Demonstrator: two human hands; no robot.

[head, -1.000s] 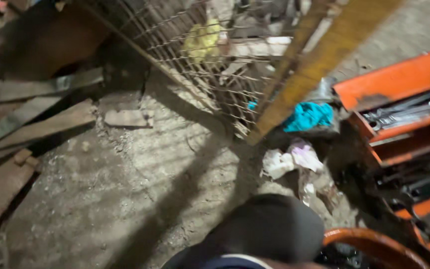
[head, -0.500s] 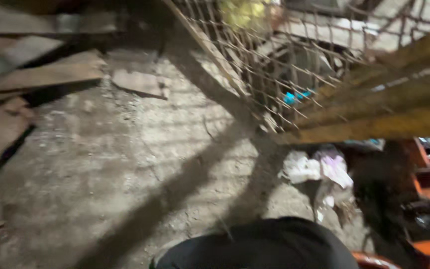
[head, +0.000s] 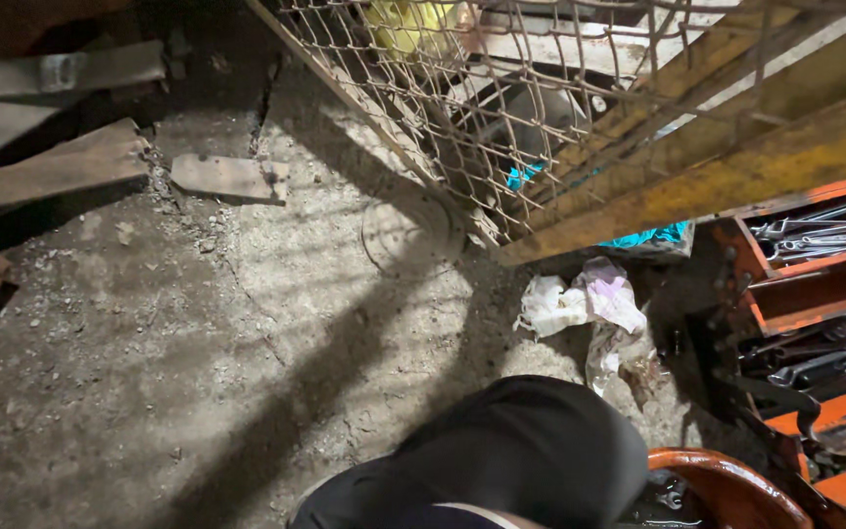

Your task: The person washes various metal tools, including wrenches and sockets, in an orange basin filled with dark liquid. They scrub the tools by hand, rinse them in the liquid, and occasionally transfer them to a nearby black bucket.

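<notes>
Neither hand is showing up here, so can't tell if they're open or gripping anything. A dark-clad knee is poking in at the bottom edge over a dusty, cracked concrete floor. Crumpled rags are lying just past the knee, an orange tool tray of wrenches is sitting at the right edge, and a wire mesh panel is leaning across the top.

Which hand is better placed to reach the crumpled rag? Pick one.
Right, probably: neither hand shows, but the crumpled rag lies right of the person's knee, beside the orange toolbox on the right.
</notes>
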